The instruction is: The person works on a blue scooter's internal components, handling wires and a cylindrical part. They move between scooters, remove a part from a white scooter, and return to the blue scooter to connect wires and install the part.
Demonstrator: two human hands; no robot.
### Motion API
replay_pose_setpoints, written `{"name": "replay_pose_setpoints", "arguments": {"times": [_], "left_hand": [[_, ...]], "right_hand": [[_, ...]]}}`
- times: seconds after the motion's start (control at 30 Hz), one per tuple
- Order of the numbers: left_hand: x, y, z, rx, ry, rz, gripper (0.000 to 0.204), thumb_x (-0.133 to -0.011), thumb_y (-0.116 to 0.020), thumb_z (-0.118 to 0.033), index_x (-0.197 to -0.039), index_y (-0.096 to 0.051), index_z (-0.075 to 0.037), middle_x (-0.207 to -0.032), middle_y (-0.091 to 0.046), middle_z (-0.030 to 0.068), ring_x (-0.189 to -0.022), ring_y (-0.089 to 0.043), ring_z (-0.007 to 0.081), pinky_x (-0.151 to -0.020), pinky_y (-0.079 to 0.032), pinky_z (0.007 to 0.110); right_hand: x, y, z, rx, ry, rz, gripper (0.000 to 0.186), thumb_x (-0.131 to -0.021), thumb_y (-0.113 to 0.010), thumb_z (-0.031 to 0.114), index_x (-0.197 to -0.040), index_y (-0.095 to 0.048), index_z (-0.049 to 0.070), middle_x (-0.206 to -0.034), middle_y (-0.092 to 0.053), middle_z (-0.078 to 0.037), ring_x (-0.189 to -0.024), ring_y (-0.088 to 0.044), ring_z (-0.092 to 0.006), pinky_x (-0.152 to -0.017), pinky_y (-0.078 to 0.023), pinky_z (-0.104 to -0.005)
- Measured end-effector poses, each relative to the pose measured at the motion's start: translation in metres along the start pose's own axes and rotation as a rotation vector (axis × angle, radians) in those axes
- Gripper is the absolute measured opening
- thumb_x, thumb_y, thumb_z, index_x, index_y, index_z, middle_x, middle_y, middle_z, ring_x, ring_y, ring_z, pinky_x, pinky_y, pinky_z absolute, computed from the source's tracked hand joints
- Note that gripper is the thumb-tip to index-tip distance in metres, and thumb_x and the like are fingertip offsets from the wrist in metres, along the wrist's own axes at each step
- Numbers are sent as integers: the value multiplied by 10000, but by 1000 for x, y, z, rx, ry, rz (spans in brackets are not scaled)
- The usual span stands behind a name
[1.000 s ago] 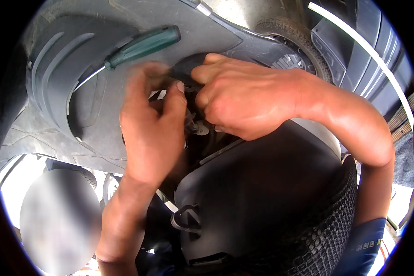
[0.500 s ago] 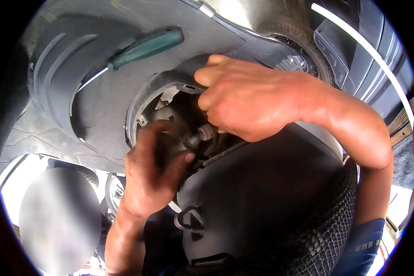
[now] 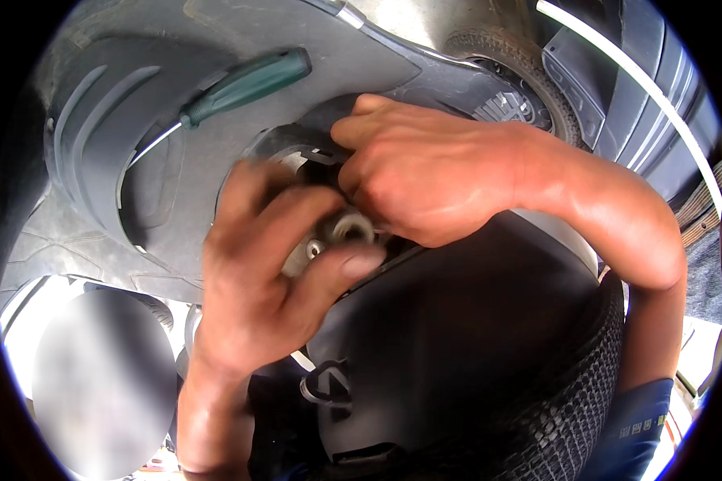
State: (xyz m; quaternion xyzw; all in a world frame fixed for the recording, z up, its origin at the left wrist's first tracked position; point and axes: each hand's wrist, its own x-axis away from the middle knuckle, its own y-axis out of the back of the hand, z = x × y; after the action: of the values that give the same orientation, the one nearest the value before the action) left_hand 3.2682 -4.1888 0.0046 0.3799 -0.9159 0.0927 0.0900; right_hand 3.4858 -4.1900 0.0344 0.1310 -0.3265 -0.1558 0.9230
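My left hand (image 3: 265, 272) reaches into a round opening (image 3: 285, 132) in a dark grey plastic panel. Its thumb and fingers are spread, slightly smeared by motion. Between thumb and forefinger show a pale ring-shaped fitting (image 3: 351, 228) and a smaller round metal end (image 3: 314, 248); I see no firm grip on either. My right hand (image 3: 425, 176) is closed in a fist at the opening's right side, knuckles up. What it holds is hidden beneath the fingers. Further inside, the opening is dark and mostly covered by both hands.
A green-handled screwdriver (image 3: 245, 84) lies on the panel (image 3: 337, 64), its shaft over a recess. A black cover (image 3: 441, 321) with a textured edge fills the space below my right arm. A tyre (image 3: 565, 120) and a white tube (image 3: 642, 76) are at the upper right.
My left hand has moved up and to the right, further over the opening, its thumb now beside the ring fitting. My right hand stays nearly in place. The whole view has shifted slightly.
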Motion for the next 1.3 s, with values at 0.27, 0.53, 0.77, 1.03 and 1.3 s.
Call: {"name": "replay_pose_setpoints", "arguments": {"times": [0.27,0.53,0.77,1.03,1.3], "left_hand": [[3,-21,10,153,586,-268,118,-971,-607,-103,-975,-543,-3,-699,-546,23,-684,-512,93,-628,-450,267],[46,-3,-11,511,623,-190,224,-952,-663,-151,-1077,-549,-3,-742,-617,31,-693,-524,65,-607,-418,234],[44,28,-2,-75,201,269,412,-726,-859,-152,-989,-580,-2,-813,-645,105,-637,-607,210,-584,-490,338],[13,15,18,384,-68,315,339,-690,-860,-226,-855,-637,-32,-1247,-602,193,-1036,-622,305,-844,-523,384],[1,-5,-13,-114,2,79,333,-769,-827,-211,-971,-639,-24,-909,-620,148,-733,-611,242,-642,-511,353]], "right_hand": [[1,2,-1,-1,39,23,168,-712,-723,155,-587,-651,70,-666,-578,-16,-820,-500,-238,-800,-391,-385],[-1,3,0,21,23,81,139,-691,-719,149,-594,-653,75,-681,-583,-1,-812,-501,-220,-794,-388,-374],[2,0,-2,-15,27,34,111,-674,-714,128,-596,-656,74,-668,-582,-5,-808,-506,-223,-804,-386,-368],[0,3,1,-23,-21,58,52,-637,-727,119,-643,-687,88,-689,-600,7,-827,-510,-223,-821,-377,-358],[0,5,3,-2,-32,72,44,-668,-718,135,-648,-701,100,-700,-612,13,-837,-512,-225,-825,-381,-368]]}}
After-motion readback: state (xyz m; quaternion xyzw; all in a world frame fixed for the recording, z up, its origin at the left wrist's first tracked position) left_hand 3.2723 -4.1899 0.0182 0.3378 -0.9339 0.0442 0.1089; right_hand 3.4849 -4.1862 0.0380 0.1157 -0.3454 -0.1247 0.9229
